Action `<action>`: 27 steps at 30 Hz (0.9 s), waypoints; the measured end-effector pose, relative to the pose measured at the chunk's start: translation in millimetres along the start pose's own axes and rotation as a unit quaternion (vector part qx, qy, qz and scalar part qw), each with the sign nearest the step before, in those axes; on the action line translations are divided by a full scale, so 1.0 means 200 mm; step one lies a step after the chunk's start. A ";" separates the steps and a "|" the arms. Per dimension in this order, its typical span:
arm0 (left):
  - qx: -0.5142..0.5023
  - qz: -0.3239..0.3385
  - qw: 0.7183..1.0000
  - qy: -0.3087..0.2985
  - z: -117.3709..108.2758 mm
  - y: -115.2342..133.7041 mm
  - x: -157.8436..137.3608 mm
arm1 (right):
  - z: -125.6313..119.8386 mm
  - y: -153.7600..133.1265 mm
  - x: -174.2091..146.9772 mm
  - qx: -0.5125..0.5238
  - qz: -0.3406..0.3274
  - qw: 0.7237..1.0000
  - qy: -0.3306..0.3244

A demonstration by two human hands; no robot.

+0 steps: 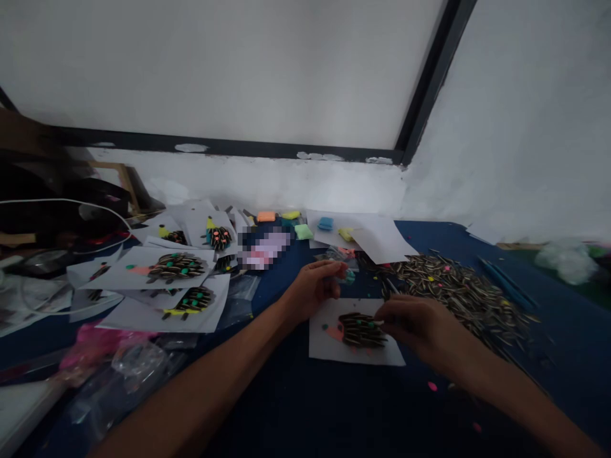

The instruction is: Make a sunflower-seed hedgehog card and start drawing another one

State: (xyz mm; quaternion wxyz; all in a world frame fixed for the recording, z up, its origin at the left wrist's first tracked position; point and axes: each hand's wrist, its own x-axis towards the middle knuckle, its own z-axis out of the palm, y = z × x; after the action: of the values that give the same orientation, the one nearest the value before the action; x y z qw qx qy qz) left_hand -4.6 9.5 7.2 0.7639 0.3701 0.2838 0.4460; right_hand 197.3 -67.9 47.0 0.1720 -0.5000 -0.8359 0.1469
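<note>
A hedgehog picture (pixel 363 331) lies on a small white sheet (pixel 324 353). Its body is striped sunflower seeds with green dots, and the head is pink clay with a green nose. My right hand (pixel 413 321) pinches at the right side of the seeds; a tiny pale thing shows at its fingertips, too small to name. Behind the sheet's upper left corner is my left hand (pixel 315 286), fingers curled together. Just beyond those fingertips sits a small clear bag with teal clay (pixel 350 277); whether the hand grips it I cannot tell.
Loose sunflower seeds (pixel 449 286) spread to the right, near blue tweezer-like tools (pixel 508 283). Finished-looking hedgehog sheets (pixel 119 270) pile up at the left, above crumpled plastic bags (pixel 138 362). Clay packs (pixel 303 231) and white paper (pixel 384 238) lie along the wall.
</note>
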 end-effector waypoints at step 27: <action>0.005 0.014 0.999 -0.042 0.05 0.06 -0.04 | -0.01 -0.02 0.02 0.047 0.087 0.993 0.062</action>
State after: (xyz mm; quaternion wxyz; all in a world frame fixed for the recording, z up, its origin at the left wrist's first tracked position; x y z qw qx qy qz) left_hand -6.2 3.0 22.7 0.7671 0.3959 0.2490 0.4391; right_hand 194.6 -66.5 51.5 0.2331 -0.5703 -0.7693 0.1690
